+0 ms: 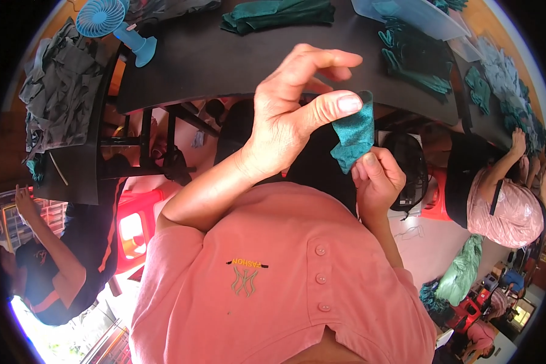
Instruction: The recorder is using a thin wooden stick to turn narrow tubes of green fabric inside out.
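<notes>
Teal velvet piece [355,134]: hung ahead of the buttoned pink shirt [267,224].
Left hand [285,115]: fingers spread from the thumb, which overlapped the upper end; contact, I couldn't tell.
Right hand [379,177]: pinched the lower edge.
Pinched edge: might have slipped, had that grip loosened.
Black table [194,67]: bore folded green velvet [279,16] beyond.

Green cloth [354,134] in right fingers [379,170], left hand [288,115] at its top

free: mid tabletop [194,70] | blocking: fan [126,34] left, folded green cloth [417,64] right
</notes>
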`<action>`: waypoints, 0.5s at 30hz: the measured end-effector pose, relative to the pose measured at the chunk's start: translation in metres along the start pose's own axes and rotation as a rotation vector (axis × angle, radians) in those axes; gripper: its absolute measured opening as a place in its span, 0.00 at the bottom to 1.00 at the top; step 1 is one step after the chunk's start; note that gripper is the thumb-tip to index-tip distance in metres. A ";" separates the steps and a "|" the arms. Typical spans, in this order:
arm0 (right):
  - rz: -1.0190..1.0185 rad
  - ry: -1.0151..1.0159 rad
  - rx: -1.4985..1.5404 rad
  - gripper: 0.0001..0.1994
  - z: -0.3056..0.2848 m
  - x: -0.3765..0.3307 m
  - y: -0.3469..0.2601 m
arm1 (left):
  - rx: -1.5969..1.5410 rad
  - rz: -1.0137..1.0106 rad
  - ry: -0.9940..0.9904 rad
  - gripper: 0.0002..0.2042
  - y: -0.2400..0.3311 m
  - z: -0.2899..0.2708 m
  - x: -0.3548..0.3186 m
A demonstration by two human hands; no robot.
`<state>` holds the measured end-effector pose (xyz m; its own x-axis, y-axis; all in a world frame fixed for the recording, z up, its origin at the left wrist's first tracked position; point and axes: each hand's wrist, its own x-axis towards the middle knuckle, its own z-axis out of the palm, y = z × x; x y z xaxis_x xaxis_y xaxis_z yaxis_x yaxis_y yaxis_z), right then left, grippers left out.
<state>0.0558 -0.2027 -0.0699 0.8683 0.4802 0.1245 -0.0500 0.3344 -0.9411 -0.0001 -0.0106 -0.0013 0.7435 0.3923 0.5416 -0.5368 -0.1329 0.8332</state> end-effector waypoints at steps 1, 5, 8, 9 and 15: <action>0.000 -0.001 0.001 0.08 0.000 -0.001 0.001 | 0.067 0.075 0.032 0.15 0.003 0.000 0.001; -0.047 -0.004 -0.051 0.08 0.002 -0.001 0.000 | -0.012 0.094 -0.009 0.08 0.004 0.008 0.003; -0.065 -0.005 -0.095 0.08 0.002 -0.003 -0.001 | -0.161 0.007 -0.006 0.08 -0.003 0.005 0.002; -0.073 -0.010 -0.123 0.08 0.002 -0.003 0.000 | -0.223 -0.024 0.013 0.08 -0.002 0.005 0.002; -0.111 -0.028 -0.172 0.07 0.001 -0.002 0.000 | -0.435 -0.117 -0.006 0.07 -0.008 0.003 0.002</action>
<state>0.0531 -0.2031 -0.0698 0.8494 0.4714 0.2373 0.1325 0.2448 -0.9605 0.0066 -0.0115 -0.0064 0.8107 0.3762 0.4485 -0.5659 0.3073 0.7651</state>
